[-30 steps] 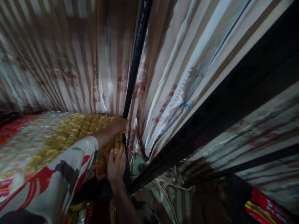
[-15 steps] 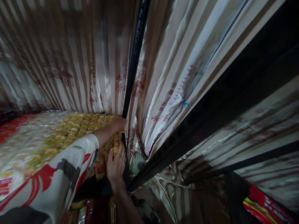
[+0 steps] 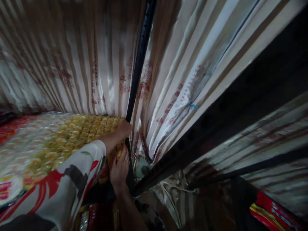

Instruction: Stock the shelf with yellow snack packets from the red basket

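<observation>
Small yellow wrapped packets [image 3: 81,128] stand in close rows on a shelf at the left. My left hand [image 3: 125,129], at the end of a patterned sleeve [image 3: 60,183], reaches across them to the far right corner beside the black post. Its fingers are hidden, so what it holds cannot be seen. Nearer to me, my right hand [image 3: 119,168] lies along the right edge of the rows, fingers stretched forward and thumb apart. It touches the end packets, and nothing is plainly gripped in it.
A black slotted post [image 3: 139,61] rises at the corner, and a wide dark beam [image 3: 216,112] slants across the right. Pleated printed curtain [image 3: 110,73] hangs behind. Clear-wrapped packets [image 3: 36,134] and red ones [image 3: 9,130] lie left. A red package [image 3: 274,211] is lower right.
The view shifts slightly. My left hand and sleeve have moved a little to the right over the rows; my right hand stays at the edge.
</observation>
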